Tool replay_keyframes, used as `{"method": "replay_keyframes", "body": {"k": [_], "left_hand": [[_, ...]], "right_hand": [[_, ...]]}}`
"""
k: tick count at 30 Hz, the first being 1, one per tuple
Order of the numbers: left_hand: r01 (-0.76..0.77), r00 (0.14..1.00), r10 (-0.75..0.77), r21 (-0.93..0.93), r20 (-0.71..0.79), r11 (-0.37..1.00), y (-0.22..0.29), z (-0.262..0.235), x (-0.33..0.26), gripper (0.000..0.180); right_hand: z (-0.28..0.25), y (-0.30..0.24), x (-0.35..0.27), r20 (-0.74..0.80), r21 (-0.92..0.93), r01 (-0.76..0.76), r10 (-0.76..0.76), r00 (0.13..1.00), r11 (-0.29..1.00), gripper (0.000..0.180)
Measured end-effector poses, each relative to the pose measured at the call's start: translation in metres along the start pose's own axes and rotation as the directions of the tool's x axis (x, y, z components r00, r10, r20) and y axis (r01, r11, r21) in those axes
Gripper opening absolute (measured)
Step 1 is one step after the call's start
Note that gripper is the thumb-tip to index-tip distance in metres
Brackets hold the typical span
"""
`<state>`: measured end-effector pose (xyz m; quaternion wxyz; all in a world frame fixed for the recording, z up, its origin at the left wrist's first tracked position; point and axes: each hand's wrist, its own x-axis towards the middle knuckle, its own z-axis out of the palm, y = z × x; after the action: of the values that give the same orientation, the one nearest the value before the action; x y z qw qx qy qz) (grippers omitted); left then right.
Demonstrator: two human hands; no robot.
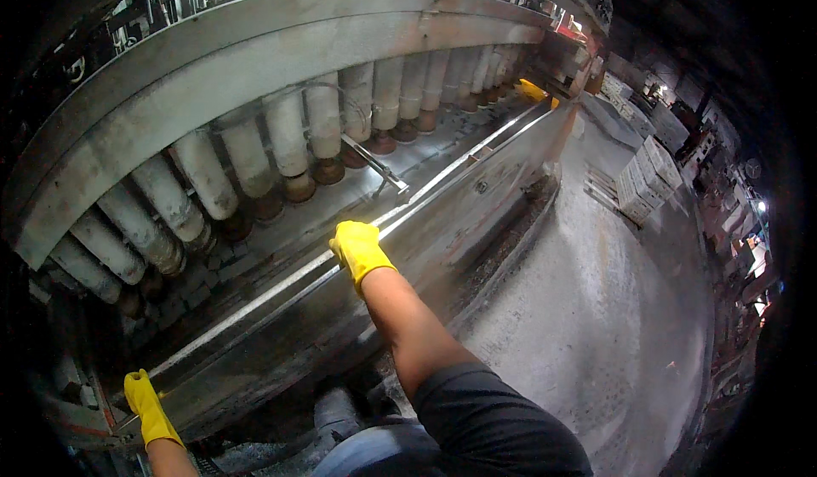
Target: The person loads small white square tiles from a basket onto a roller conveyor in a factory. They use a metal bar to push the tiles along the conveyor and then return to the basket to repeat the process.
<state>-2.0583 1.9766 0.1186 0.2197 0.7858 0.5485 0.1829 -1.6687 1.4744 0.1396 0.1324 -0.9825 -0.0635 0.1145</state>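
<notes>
Both my hands wear yellow rubber gloves. A long pale metal bar [242, 313] runs along the front edge of a large machine, from the lower left to the far upper right. My right hand [357, 247] is closed over it near its middle, arm stretched forward. At the bar's near left end, my left hand [145, 400] is closed round it, the fingertips partly hidden. Just beyond my right hand, a thin metal arm with a crosspiece [374, 166] sticks out from the machine over its wet-looking bed.
A row of thick grey cylinders [285, 132] with rusty lower ends hangs under a heavy curved beam [315, 30]. A yellow part [534, 91] sits at the machine's far end. To the right, stacked pale blocks [651, 179] stand beside a wooden pallet [602, 188] on the dusty floor [587, 307].
</notes>
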Motion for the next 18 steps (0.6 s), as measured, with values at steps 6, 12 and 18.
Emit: {"method": "replay_keyframes", "body": {"k": [6,12,18], "left_hand": [[-0.047,0.997,0.053,0.093,-0.055,0.995,-0.029,0.010,0.022,0.034],[-0.046,0.997,0.050,0.073,-0.053,0.996,-0.039,0.020,0.031,0.033],[-0.019,0.999,0.017,-0.033,-0.040,0.999,-0.043,0.021,0.040,0.032]], "right_hand": [[0.004,-0.003,0.004,0.007,0.010,0.017,-0.017,1.000,1.000,0.038],[0.015,0.002,0.010,-0.061,0.031,0.037,-0.035,0.998,0.999,0.036],[0.021,-0.003,0.017,-0.047,0.014,0.022,-0.022,0.999,1.000,0.036]]}}
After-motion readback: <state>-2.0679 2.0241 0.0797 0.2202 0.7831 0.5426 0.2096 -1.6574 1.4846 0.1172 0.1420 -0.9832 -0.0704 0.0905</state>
